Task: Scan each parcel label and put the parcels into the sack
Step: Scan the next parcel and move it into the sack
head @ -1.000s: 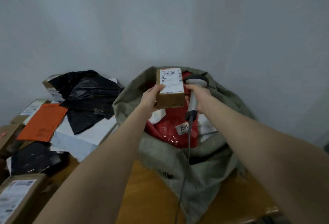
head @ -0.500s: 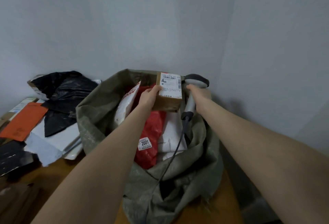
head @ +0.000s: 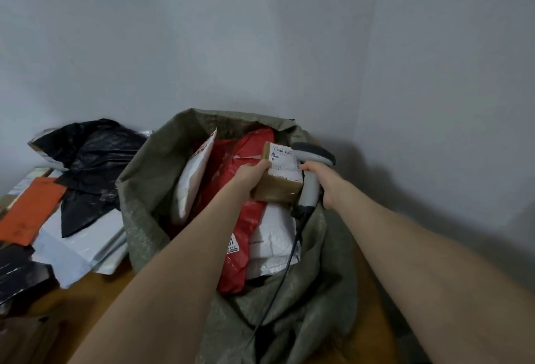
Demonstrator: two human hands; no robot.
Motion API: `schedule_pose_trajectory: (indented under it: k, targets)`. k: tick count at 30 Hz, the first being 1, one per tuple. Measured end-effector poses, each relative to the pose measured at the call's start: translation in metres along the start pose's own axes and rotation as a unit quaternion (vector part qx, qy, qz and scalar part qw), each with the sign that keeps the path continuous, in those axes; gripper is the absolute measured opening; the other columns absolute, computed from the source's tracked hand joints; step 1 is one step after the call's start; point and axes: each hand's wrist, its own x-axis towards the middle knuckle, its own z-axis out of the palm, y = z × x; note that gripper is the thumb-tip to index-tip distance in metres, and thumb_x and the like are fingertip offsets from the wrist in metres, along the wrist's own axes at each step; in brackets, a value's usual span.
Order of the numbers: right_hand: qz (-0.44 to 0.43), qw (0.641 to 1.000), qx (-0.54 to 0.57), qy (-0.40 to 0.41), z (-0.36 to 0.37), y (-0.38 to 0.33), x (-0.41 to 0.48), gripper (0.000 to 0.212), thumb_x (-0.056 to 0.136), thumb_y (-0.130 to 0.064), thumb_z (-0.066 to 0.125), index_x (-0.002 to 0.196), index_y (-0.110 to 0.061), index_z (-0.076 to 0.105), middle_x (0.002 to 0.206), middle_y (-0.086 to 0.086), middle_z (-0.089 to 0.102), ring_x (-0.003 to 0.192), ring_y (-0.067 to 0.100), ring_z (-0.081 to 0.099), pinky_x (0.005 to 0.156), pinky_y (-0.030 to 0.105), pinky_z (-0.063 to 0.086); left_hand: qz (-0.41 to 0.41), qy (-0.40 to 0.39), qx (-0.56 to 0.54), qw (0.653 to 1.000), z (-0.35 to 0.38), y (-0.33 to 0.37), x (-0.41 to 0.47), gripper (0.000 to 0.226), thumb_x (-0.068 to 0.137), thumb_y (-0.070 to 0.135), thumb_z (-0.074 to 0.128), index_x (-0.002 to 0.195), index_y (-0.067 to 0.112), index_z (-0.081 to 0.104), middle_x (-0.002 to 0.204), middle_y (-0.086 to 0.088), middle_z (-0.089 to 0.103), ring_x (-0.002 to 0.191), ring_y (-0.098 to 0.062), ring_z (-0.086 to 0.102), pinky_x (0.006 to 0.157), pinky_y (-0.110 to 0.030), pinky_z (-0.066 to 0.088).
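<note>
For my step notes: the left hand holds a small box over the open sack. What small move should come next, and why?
Probably lower the box and release it onto the red parcel. The left hand holds it over the open sack, label up, beside the scanner in the right hand; whether it was scanned cannot be seen.

Coarse woven sack (head: pixel 144 219), glossy plastic mailers (head: pixel 249 161), seemingly taped cardboard box (head: pixel 278 190).

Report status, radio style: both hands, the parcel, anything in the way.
Left hand holds small brown cardboard box above open olive woven sack. Right hand holds grey handheld scanner beside it. Nothing blocking.
</note>
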Motion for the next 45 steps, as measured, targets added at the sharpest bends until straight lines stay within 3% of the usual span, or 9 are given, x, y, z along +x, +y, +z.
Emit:
schedule_pose_trajectory:
  k: [4, 11, 14, 17, 20, 25, 31, 36, 45]
  targets:
    - [-0.023, 0.999, 0.008, 0.038, -0.003, -0.002, 0.006, 0.045, 0.078, -0.010, 0.069, 0.122, -0.004, 0.059, 0.108, 0.016, 0.068, 0.096, 0.029, 0.066, 0.088, 0.041, 0.055, -0.009, -0.013, -0.027, 1.000, -0.002, -0.003, 0.010, 0.048, 0.085, 0.035, 0.066, 0.124, 0.008, 0.056, 0.109, -0.009, 0.062, 0.097, -0.026, 0.062, 0.085, -0.041, 0.054]
    - [-0.118, 0.984, 0.097, 0.096, -0.031, -0.055, -0.009, 0.047, 0.073, -0.008, 0.071, 0.118, -0.002, 0.063, 0.107, 0.017, 0.068, 0.098, 0.032, 0.066, 0.092, 0.045, 0.055, 0.179, 0.098, 0.145, 0.968, 0.032, 0.020, 0.015, 0.057, 0.087, 0.044, 0.060, 0.135, 0.019, 0.045, 0.132, -0.010, 0.054, 0.123, -0.031, 0.048, 0.096, -0.033, 0.040]
    - [-0.139, 0.977, 0.129, 0.093, -0.033, -0.062, -0.014, 0.041, 0.072, -0.007, 0.069, 0.113, -0.001, 0.066, 0.106, 0.018, 0.069, 0.097, 0.032, 0.067, 0.091, 0.046, 0.056, 0.178, -0.009, 0.296, 0.938, 0.064, 0.013, 0.016, 0.054, 0.099, 0.044, 0.043, 0.145, 0.015, 0.037, 0.143, -0.019, 0.044, 0.133, -0.033, 0.040, 0.105, -0.034, 0.034]
    - [-0.133, 0.978, 0.117, 0.107, -0.035, -0.052, -0.008, 0.029, 0.069, -0.007, 0.071, 0.097, -0.005, 0.065, 0.102, 0.017, 0.069, 0.095, 0.032, 0.067, 0.090, 0.047, 0.056, 0.123, -0.111, 0.418, 0.893, 0.071, 0.007, 0.011, 0.046, 0.097, 0.022, 0.053, 0.141, 0.010, 0.045, 0.143, -0.012, 0.048, 0.130, -0.029, 0.046, 0.107, -0.034, 0.037]
    - [-0.123, 0.980, 0.096, 0.127, -0.031, -0.045, -0.007, 0.018, 0.073, -0.008, 0.070, 0.087, -0.008, 0.059, 0.094, 0.013, 0.066, 0.094, 0.030, 0.065, 0.092, 0.045, 0.055, 0.129, -0.106, 0.420, 0.892, 0.066, 0.013, 0.007, 0.046, 0.094, 0.011, 0.056, 0.139, 0.008, 0.048, 0.142, -0.008, 0.049, 0.129, -0.028, 0.047, 0.107, -0.033, 0.037]
    - [-0.137, 0.983, 0.009, 0.120, -0.015, -0.041, -0.018, 0.028, 0.079, -0.013, 0.068, 0.104, -0.009, 0.056, 0.090, 0.008, 0.060, 0.092, 0.027, 0.061, 0.087, 0.039, 0.054, 0.157, -0.163, 0.478, 0.848, 0.056, 0.006, -0.001, 0.044, 0.095, -0.004, 0.043, 0.138, 0.003, 0.048, 0.139, -0.014, 0.050, 0.127, -0.030, 0.048, 0.103, -0.031, 0.037]
    - [-0.186, 0.969, -0.103, 0.124, -0.002, -0.043, -0.037, 0.020, 0.078, -0.020, 0.068, 0.092, -0.012, 0.056, 0.092, 0.008, 0.060, 0.099, 0.031, 0.062, 0.091, 0.044, 0.054, 0.248, -0.002, 0.450, 0.858, 0.021, 0.015, -0.003, 0.042, 0.094, 0.001, 0.042, 0.130, 0.015, 0.059, 0.133, -0.008, 0.058, 0.120, -0.026, 0.055, 0.102, -0.029, 0.040]
    - [-0.228, 0.945, -0.191, 0.135, 0.018, -0.046, -0.059, 0.017, 0.072, -0.030, 0.066, 0.074, -0.017, 0.054, 0.091, 0.007, 0.063, 0.094, 0.028, 0.062, 0.086, 0.039, 0.054, 0.225, 0.088, 0.415, 0.877, -0.016, 0.012, -0.023, 0.033, 0.092, 0.018, 0.048, 0.119, 0.014, 0.067, 0.123, -0.009, 0.064, 0.114, -0.030, 0.058, 0.100, -0.037, 0.045]
    - [-0.157, 0.980, -0.118, 0.020, 0.058, -0.019, -0.075, 0.008, 0.083, -0.014, 0.064, 0.084, -0.006, 0.061, 0.056, 0.010, 0.069, 0.068, 0.025, 0.072, 0.075, 0.038, 0.061, 0.157, 0.158, 0.379, 0.898, -0.072, -0.010, -0.055, 0.047, 0.083, 0.026, 0.057, 0.129, 0.016, 0.057, 0.102, -0.001, 0.071, 0.103, -0.023, 0.064, 0.095, -0.039, 0.049]
